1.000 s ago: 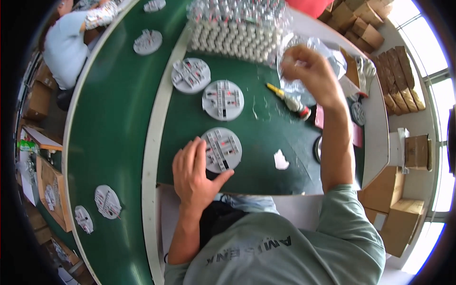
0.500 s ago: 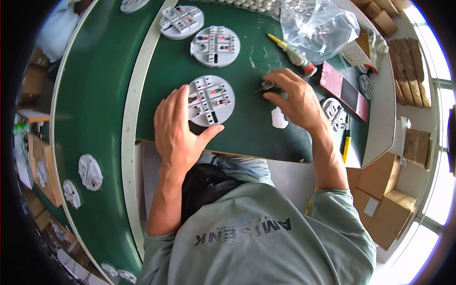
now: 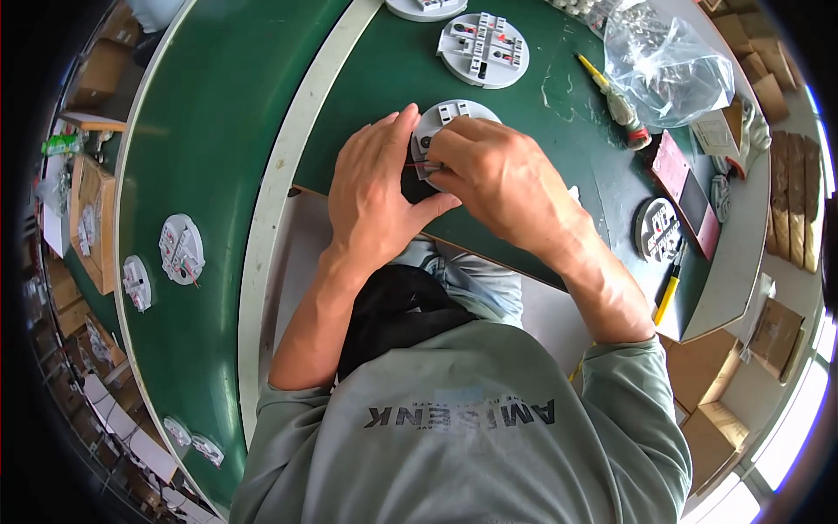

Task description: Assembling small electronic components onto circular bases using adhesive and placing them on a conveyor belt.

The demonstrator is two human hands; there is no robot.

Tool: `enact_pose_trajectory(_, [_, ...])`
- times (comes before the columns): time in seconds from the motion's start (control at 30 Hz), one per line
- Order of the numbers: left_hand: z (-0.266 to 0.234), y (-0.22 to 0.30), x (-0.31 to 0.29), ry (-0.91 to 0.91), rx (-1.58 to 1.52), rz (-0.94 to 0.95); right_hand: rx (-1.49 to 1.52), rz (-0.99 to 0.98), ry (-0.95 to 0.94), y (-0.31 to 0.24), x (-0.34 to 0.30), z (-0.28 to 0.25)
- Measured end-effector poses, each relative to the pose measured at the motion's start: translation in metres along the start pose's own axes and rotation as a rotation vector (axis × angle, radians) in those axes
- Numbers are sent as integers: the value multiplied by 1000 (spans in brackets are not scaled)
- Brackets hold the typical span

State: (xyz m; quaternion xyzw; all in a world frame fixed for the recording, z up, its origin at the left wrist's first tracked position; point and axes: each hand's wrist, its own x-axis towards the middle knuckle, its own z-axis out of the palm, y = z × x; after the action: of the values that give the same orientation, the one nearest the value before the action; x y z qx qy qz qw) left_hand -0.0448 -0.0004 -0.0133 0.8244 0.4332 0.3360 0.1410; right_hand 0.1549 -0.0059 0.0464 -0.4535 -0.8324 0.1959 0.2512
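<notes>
At upper centre, the round disc [image 3: 454, 111] lies partly under the right hand [image 3: 502, 170], whose fingertips pinch a small red-wired part [image 3: 420, 164], wire pointing left; the left hand [image 3: 371, 192] spreads beside the disc's left edge.

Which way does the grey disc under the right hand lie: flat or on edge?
Flat: the grey disc shows its round face from above, though the right hand covers part.
</notes>
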Motion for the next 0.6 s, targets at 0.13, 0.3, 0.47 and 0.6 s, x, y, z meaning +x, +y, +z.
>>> enact_pose_trajectory(0.13, [-4, -5, -2, -7, -20, -25, 85, 33, -98, 2, 7, -8])
enact_pose_trajectory(0.3, [-7, -9, -2, -21, -19, -21, 110, 76, -209, -3, 16, -17])
enact_pose_trajectory(0.47, [-8, -12, 2, -32, -32, -29, 132, -17, -171, 7, 14, -1])
enact_pose_trajectory(0.6, [-7, -13, -3, -28, -57, -41, 46, -218, -123, 21, 11, 9])
